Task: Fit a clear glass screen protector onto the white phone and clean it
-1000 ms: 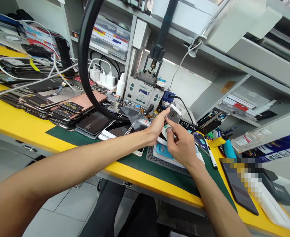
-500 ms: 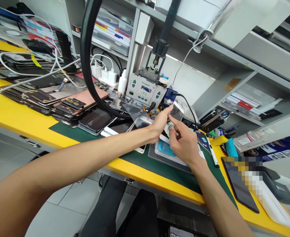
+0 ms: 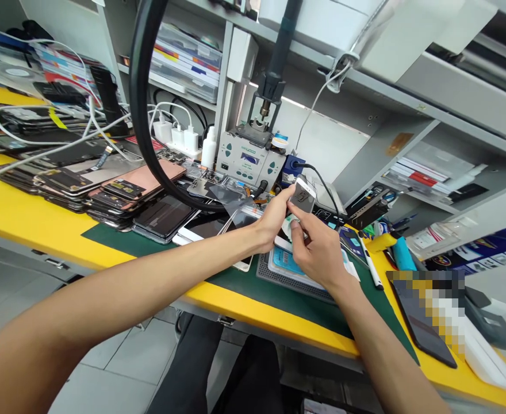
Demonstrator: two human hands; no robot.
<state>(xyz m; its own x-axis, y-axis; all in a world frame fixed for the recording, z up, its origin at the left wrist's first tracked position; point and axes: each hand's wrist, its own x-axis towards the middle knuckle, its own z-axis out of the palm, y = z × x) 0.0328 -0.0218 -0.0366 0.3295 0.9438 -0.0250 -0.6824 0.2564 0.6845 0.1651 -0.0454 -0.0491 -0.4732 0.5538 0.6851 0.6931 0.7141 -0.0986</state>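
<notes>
A white-framed smartphone point(image 3: 303, 195) with a dark screen is in my left hand point(image 3: 273, 223), tilted above the bench. My right hand point(image 3: 319, 247) is closed over its lower part, with the index finger against the screen. Between the right thumb and fingers is a small, thin white and green piece point(image 3: 289, 227); its kind is unclear. Beneath the hands lie a blue-and-white flat package point(image 3: 283, 259) and a grey perforated tray point(image 3: 274, 277). Left of my left wrist, a white-framed phone point(image 3: 205, 225) rests on the green mat point(image 3: 231, 278).
Stacked phone parts point(image 3: 106, 201) and loose white cables stand at the left. A black ring point(image 3: 135, 86) arches over the bench. Behind are a rework station point(image 3: 246, 158) and a white bottle point(image 3: 209, 148). A white pen-like tool point(image 3: 370, 261) and black tablet point(image 3: 421, 322) lie right.
The view has shifted slightly, so the bench items appear a little further left. Both hands keep nearly the same hold on the phone and the small piece.
</notes>
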